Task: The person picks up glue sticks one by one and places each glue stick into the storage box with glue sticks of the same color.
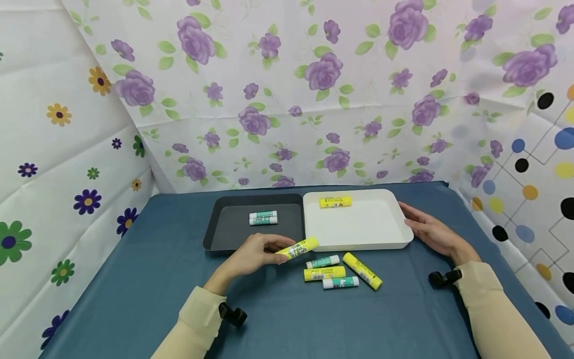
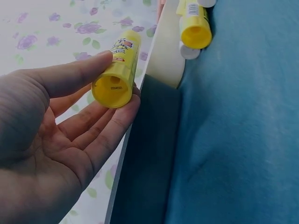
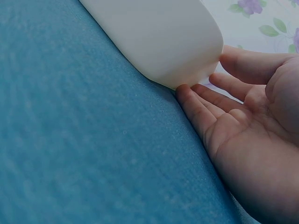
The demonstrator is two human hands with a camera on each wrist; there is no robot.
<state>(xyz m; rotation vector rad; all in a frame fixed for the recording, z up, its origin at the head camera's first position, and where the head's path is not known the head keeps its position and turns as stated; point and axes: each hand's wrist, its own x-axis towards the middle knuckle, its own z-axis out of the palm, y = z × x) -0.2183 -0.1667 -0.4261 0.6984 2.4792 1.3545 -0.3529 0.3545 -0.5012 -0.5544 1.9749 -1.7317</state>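
Observation:
My left hand [image 1: 256, 255] pinches a yellow glue stick [image 1: 298, 248] between thumb and fingers, tilted up to the right over the front rims where the two trays meet. In the left wrist view the glue stick [image 2: 122, 70] shows its round hollow end. My right hand [image 1: 436, 234] touches the right side of the white tray [image 1: 358, 227], its fingers fairly straight. In the right wrist view the thumb is at the rim and the fingertips [image 3: 184, 91] are low on the tray's wall. One yellow glue stick [image 1: 335, 202] lies at the back of this tray.
Left of the white tray stands a dark grey tray [image 1: 228, 224] with two green-and-white glue sticks [image 1: 263, 220]. In front lie two yellow glue sticks [image 1: 363, 271] and two green-and-white ones [image 1: 341, 282] on the blue tablecloth [image 1: 287, 324]. Patterned curtains [image 1: 278, 99] hang behind and beside the table.

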